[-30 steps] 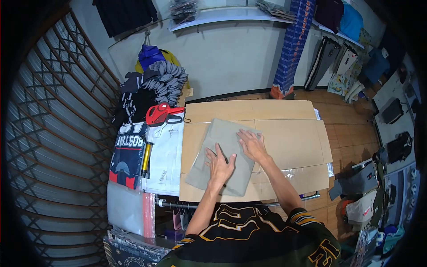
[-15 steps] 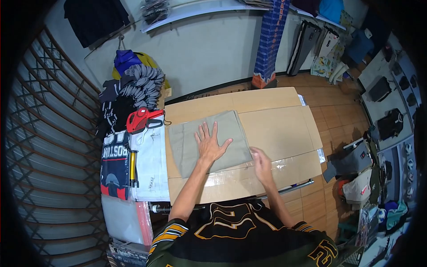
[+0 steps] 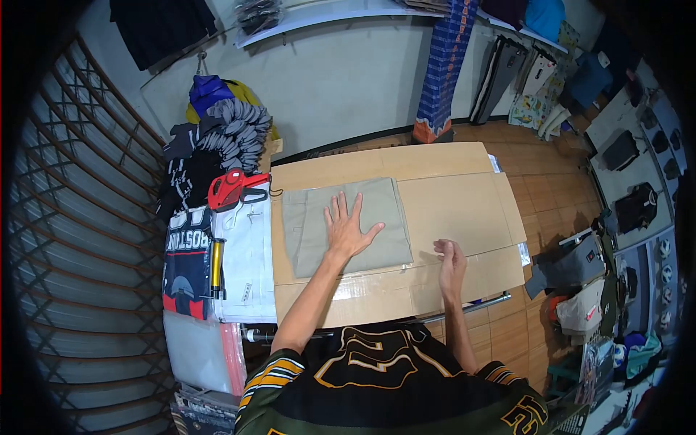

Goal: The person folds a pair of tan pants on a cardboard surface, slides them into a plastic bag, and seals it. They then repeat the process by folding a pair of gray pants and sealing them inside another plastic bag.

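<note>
A folded khaki garment, which looks like a pair of trousers, lies flat on the cardboard-covered table. My left hand presses on its middle, palm down with fingers spread. Off the garment's right side, my right hand hovers over the cardboard with loosely bent fingers, holding nothing that I can see. The garment's right edge and near right corner are the parts closest to that hand.
Left of the cardboard are a red price-label gun, a yellow cylindrical tool, white folded cloth and a packed jersey. Grey gloves are heaped behind. A metal folding gate stands left; clothes racks stand right.
My right hand has moved rightward, away from the garment's near right corner. The garment has shifted slightly right and away from me, with my left hand still flat on it.
</note>
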A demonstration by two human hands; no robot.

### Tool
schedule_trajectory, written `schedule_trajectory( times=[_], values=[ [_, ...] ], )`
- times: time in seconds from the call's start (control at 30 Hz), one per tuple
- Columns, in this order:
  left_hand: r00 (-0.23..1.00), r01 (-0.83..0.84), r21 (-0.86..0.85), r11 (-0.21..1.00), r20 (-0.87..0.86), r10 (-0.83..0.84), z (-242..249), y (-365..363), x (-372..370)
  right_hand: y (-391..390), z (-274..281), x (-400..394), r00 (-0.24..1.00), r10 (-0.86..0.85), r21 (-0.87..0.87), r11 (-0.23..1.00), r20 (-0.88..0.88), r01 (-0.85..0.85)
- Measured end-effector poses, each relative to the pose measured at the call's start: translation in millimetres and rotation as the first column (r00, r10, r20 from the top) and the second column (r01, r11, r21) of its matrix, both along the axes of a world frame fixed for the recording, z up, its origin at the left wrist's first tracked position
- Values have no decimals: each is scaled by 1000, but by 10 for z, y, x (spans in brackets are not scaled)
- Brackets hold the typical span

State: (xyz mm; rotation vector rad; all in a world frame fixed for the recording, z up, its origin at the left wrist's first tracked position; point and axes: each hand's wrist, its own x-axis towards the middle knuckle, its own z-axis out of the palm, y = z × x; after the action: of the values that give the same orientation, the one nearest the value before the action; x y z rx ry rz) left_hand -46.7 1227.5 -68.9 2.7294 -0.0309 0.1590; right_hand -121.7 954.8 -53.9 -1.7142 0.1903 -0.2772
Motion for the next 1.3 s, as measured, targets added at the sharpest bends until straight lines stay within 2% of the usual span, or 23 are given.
schedule_trajectory(
  times=[0.17,0.37,0.47,0.5,0.57,0.73,0.77,0.8,0.87,0.9,0.93,0.97,1.0,1.03,1.1,1.2,1.3],
  values=[
    [999,1,-19,1000,43,0,-27,-12,-57,395,34,142,985,169,-30,985,30,-168],
    [991,3,-37,999,132,2,-26,-63,-176,552,50,291,962,254,-65,966,95,-249],
    [984,-6,-127,992,177,29,-17,-20,-211,619,65,364,964,256,-124,962,76,-245],
    [973,12,-294,956,225,57,-52,-7,-225,666,81,392,961,265,-138,958,81,-252],
    [937,82,-581,810,323,136,-152,99,-284,792,141,432,955,283,-159,950,92,-267],
    [875,-72,-757,649,265,405,184,434,-1140,1127,325,609,922,384,-289,888,38,-358],
    [855,-105,-785,611,242,459,185,544,-1333,1192,308,676,911,405,-341,870,80,-357],
    [783,-138,-806,576,267,561,129,674,-1491,1266,282,748,897,425,-390,852,122,-350],
    [668,-254,-853,456,186,720,72,1040,-1861,1396,301,859,854,487,-519,785,182,-337],
    [556,-364,-751,551,300,775,97,1244,-2067,1474,290,897,834,508,-562,763,214,-320],
    [448,-444,-710,547,353,822,76,1434,-2255,1552,276,937,813,528,-602,741,247,-298],
    [382,-486,-727,485,323,866,-10,1629,-2458,1596,256,1005,789,546,-640,719,280,-271],
    [307,-546,-718,433,309,900,-196,1843,-2648,1594,50,1197,808,555,-770,599,199,-222],
    [233,-579,-751,318,222,947,-323,2001,-2832,1669,26,1173,858,508,-813,532,83,-236],
    [111,-645,-715,268,259,959,-571,2256,-3202,1792,-2,1114,923,363,-879,387,-132,-278],
    [-6,-896,-433,100,236,972,-626,2353,-3656,1766,-478,1271,933,347,-935,290,-97,-205],
    [-161,-948,-298,-109,156,975,-849,2417,-3939,1763,-408,1242,928,342,-934,260,-148,-245]
  ],
)
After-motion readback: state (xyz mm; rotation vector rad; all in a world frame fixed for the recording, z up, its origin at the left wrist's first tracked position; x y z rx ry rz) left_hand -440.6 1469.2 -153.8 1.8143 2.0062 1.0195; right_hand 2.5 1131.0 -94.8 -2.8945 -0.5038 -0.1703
